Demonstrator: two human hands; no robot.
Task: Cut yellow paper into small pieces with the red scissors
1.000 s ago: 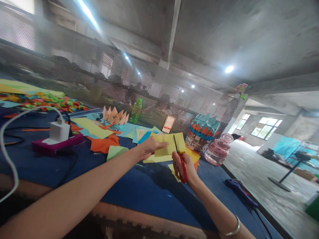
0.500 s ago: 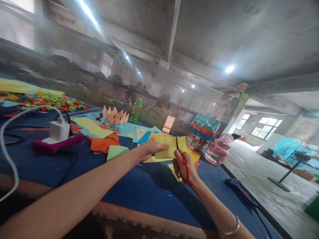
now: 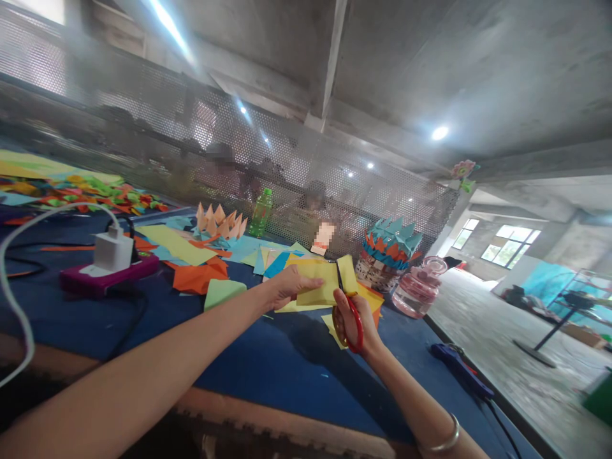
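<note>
My left hand (image 3: 291,287) pinches a sheet of yellow paper (image 3: 316,280), thumb on top, holding it above the table. Closed round the red handles of a pair of scissors (image 3: 354,326), my right hand (image 3: 366,319) keeps the blades pointing away from me at the sheet's right side. A yellow strip (image 3: 349,274) stands tilted to the right of the blades; whether it is fully separate I cannot tell. Beneath both hands lie more yellow sheets and an orange piece. A light green paper (image 3: 225,293) rests left of my left hand.
A pink water bottle (image 3: 415,290) and a folded-paper basket (image 3: 389,255) stand right of my hands. Farther back are a green bottle (image 3: 261,213) and a peach paper piece (image 3: 220,223). A purple power strip (image 3: 109,274) lies left; a blue tool (image 3: 461,370) lies at the right edge.
The right part of the yellow sheet has tipped up and bent away from the rest along the scissor blades. Both hands have stayed almost in place.
</note>
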